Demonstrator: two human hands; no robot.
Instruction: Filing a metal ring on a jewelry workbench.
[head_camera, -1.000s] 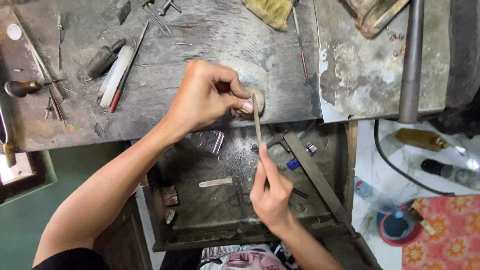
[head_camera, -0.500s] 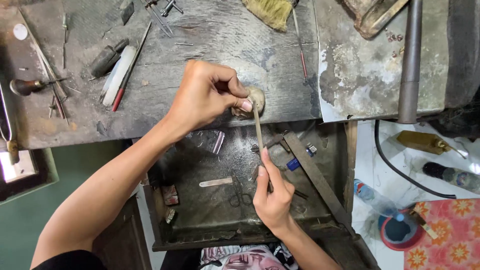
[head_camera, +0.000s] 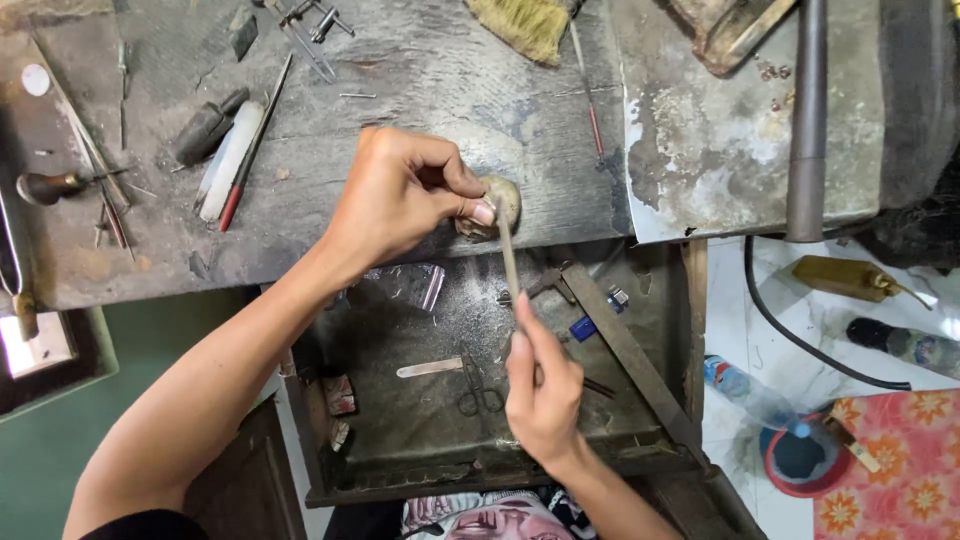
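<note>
At bench edge left hand pinches workpiece, right hand angles file

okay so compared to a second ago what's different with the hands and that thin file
Little has changed. The right hand has drawn back slightly toward the person along with the thin file, its tip still at the small pale piece. The left hand still pinches that piece against the bench edge. The tools in the drawer lie as before.
</note>
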